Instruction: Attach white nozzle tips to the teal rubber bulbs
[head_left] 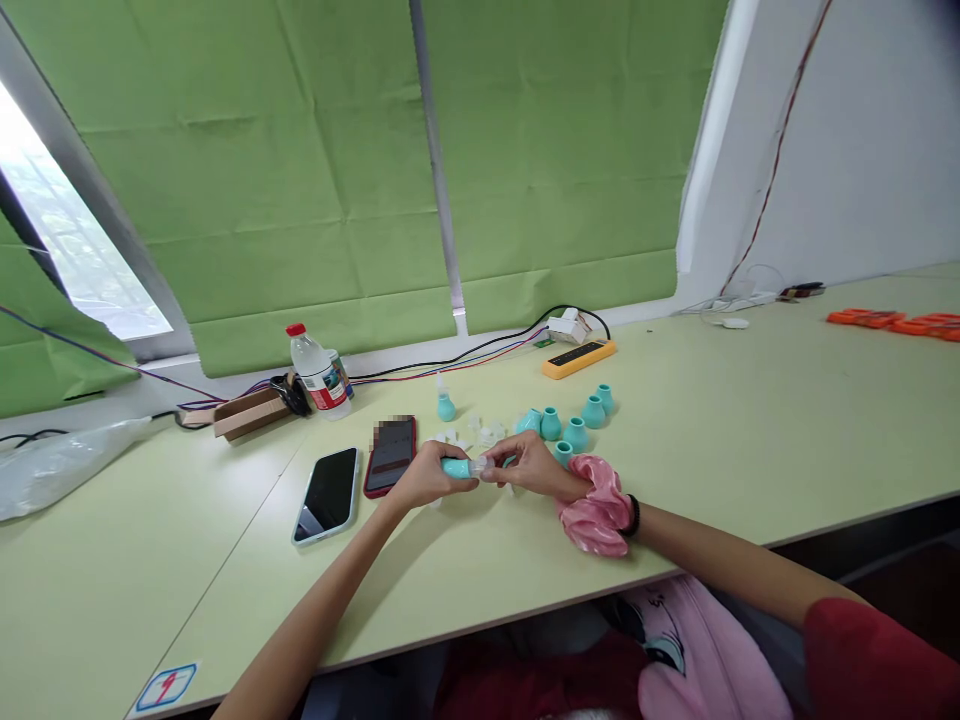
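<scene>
My left hand (431, 475) is closed around a teal rubber bulb (454, 467), which lies on its side above the table. A clear plastic piece (478, 466) sits at the bulb's mouth, pointing right. The fingers of my right hand (529, 465) pinch the far end of this clear piece. Several other teal bulbs (576, 434) stand open end up behind and right of my right hand. Small clear plastic pieces (489, 434) lie scattered just behind my hands. Farther back, one teal bulb (446, 406) stands upright with a clear piece on top.
Left of my hands lie a white-edged phone (328, 496) and a red-cased phone (391, 457). A water bottle (319, 372), an open cardboard box (251, 413) and a yellow device (578, 359) are along the back, with cables. Orange-handled objects (896, 322) lie far right.
</scene>
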